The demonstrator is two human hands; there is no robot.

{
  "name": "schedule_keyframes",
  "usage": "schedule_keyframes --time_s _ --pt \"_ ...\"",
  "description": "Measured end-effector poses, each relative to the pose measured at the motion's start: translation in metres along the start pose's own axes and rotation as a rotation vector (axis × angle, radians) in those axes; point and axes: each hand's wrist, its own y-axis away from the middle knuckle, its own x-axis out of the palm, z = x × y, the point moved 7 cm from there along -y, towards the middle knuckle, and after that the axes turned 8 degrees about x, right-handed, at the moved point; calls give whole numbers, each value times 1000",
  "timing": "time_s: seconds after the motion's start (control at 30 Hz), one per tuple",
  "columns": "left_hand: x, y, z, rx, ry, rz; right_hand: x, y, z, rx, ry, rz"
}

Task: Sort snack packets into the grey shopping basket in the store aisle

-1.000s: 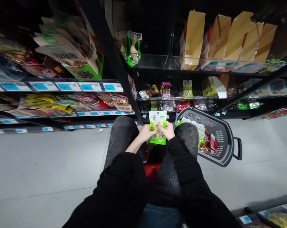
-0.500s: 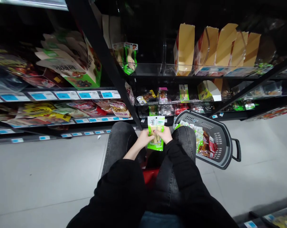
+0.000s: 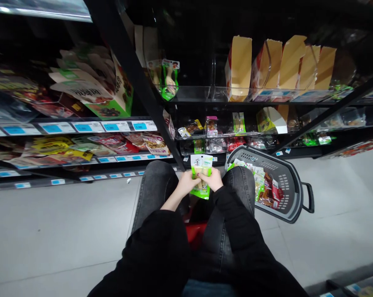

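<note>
Between my knees I hold up a green and white snack packet [image 3: 201,162] with pale pieces showing through its clear front. My left hand [image 3: 185,184] grips its left side, thumb across the front. On the opposite side, my right hand [image 3: 215,179] grips it too, and the two thumbs nearly meet at the packet's middle. The fingers behind the packet are hidden. Just right of my right knee stands a grey shopping basket [image 3: 293,185], holding several snack packets [image 3: 268,189] in green, white, brown and red.
Dark shelving [image 3: 192,99] spans the space ahead, with open cardboard boxes [image 3: 240,70] and hanging packets [image 3: 170,80]. Bagged snacks [image 3: 50,144] lie on the left shelves above price labels [image 3: 109,126]. Under me is something red [image 3: 195,235]. Another shelf edge [image 3: 353,288] shows at lower right.
The packet has dropped slightly in view and tilted a little, its lower end now leaning left. Both hands keep hold of it. The whole view has shifted slightly.
</note>
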Motion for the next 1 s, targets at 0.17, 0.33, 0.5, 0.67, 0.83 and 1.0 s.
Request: schedule_keyframes --time_s 0.17,0.33,0.5,0.67,0.83,1.0 --pt "3 0 3 -33 45 8 1 -4 -12 46 -67 21" --pt "18 1 5 -49 257 163 -7 -9 -20 130 -307 -20" --pt "29 4 8 -105 422 269 -8 -10 -19 167 -480 -11" --pt "29 4 14 -128 453 239 -6 -11 -24 188 -514 2" --pt "26 4 17 -132 431 195 -2 -13 -26 184 -513 48" --pt "27 5 13 -142 412 209 -1 -10 -21 240 -558 77"
